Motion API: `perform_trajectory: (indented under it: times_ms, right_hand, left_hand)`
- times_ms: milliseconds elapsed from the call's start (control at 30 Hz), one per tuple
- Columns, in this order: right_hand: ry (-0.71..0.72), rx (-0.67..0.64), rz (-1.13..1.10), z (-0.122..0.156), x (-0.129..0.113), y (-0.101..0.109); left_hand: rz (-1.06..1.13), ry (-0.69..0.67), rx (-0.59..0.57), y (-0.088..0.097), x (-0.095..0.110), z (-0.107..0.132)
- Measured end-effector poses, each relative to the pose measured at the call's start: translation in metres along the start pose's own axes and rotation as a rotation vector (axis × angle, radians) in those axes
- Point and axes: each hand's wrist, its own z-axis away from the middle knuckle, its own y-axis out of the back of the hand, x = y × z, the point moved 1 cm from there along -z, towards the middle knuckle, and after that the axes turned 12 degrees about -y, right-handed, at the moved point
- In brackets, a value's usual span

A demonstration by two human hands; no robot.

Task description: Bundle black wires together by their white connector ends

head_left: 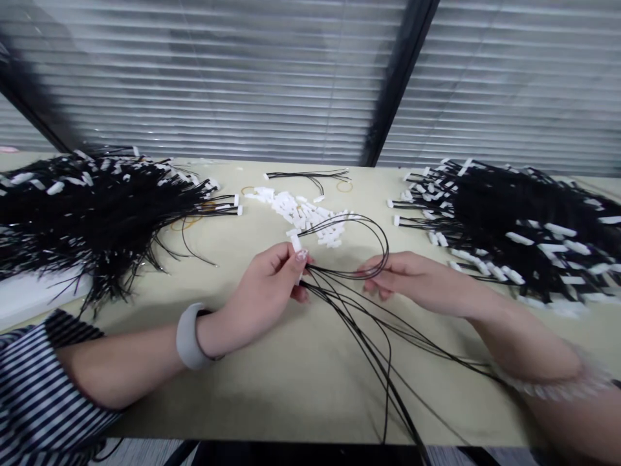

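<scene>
Probably a wire-assembly workshop: from the near edge of the worktop (272, 401), black cable heaps (97, 213) lie at ten and two o'clock, white connectors (293, 211) at twelve. Slatted blinds (242, 84) beyond look office-like.

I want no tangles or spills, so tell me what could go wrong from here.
The looped black wires pass across the loose white connectors in this view, so they might sweep some aside. The wire bundle trailing over the table's near edge could snag and tug the white connector in the left hand.
</scene>
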Motion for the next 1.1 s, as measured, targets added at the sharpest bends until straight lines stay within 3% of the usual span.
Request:
perform_trajectory:
  times_ms: [100,200,367,533,700,833,967,1100]
  right_hand:
    - [0.054,-0.138,0.106,0.009,-0.013,-0.010]
    - [0.083,-0.137,0.172,0.016,-0.022,-0.022]
    - [0.151,0.113,0.435,0.017,-0.023,-0.035]
    - [0.266,0.348,0.585,0.020,-0.017,-0.028]
    - [0.326,0.491,0.719,0.019,-0.007,-0.023]
    - [0.318,0.446,0.726,0.017,-0.004,-0.022]
    - [0.361,0.324,0.555,0.019,-0.012,-0.022]
    - [0.326,0.358,0.451,0.019,-0.016,-0.023]
  left_hand:
    - [0.179,0.034,0.043,-0.001,-0.007,0.000]
    - [0.261,0.045,0.066,-0.002,-0.011,0.001]
    - [0.268,0.083,0.030,-0.003,-0.016,0.001]
    - [0.272,0.101,-0.033,-0.005,-0.020,0.000]
    - [0.271,0.162,-0.070,-0.005,-0.021,-0.001]
    - [0.275,0.181,-0.097,-0.005,-0.021,-0.001]
    - [0.257,0.173,-0.090,-0.006,-0.020,0.000]
    - [0.256,0.178,-0.096,-0.007,-0.017,0.001]
